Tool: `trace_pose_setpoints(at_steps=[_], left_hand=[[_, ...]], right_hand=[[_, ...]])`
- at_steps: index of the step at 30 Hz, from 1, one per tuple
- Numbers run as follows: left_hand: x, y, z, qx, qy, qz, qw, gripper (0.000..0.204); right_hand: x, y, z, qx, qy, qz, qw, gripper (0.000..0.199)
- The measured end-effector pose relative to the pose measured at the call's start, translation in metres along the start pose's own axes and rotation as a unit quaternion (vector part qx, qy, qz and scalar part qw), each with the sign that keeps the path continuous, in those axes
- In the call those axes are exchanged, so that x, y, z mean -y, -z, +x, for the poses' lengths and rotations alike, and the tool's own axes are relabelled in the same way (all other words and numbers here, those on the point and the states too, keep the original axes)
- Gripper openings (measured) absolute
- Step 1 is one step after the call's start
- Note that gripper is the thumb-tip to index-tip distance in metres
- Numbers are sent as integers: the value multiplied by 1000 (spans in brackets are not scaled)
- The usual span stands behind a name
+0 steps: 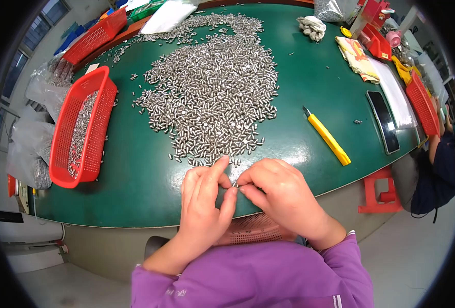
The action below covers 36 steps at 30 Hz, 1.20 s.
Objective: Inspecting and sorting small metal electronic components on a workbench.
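Note:
A broad heap of small silvery, bullet-shaped metal parts covers the middle of the green table. At the heap's near edge, my two hands meet above the table's front edge. My right hand pinches one small metal part between thumb and forefinger. Close against it is the thumb of my left hand, whose forefinger stretches forward to the nearest loose parts. The other left fingers curl toward the thumb; whatever they hold is hidden. Below the hands, a pinkish perforated basket sits partly under the table edge.
A red basket with more metal parts stands at left. To the right lie a yellow utility knife, blade out, and a phone. White gloves lie far back. A red stool stands beyond the table's right edge, near another person.

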State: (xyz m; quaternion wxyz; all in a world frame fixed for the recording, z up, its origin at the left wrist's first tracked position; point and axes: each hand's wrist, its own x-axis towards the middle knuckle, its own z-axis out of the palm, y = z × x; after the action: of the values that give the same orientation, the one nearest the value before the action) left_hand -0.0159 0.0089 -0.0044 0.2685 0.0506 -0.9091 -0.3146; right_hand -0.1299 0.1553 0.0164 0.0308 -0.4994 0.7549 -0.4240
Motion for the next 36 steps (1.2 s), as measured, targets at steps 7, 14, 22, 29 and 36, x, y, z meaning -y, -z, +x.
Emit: trace_pose_setpoints(at_steps=[7,14,22,29,36], left_hand=[[-1,-1,-2,-20,44,-52,997,71],[1,0,0,3,36,-39,999,73],[-1,11,2,64,116,-110,985,75],[3,15,4,93,133,-154,975,74],[1,17,-2,56,95,-73,991,71]], right_hand=[[1,-2,-2,-20,-44,2,999,15],[2,-8,0,-48,-15,-21,999,13],[3,-10,1,-26,-31,-3,999,18],[3,-11,-2,-17,-20,1,1000,18],[1,-18,-2,-38,3,4,999,18]])
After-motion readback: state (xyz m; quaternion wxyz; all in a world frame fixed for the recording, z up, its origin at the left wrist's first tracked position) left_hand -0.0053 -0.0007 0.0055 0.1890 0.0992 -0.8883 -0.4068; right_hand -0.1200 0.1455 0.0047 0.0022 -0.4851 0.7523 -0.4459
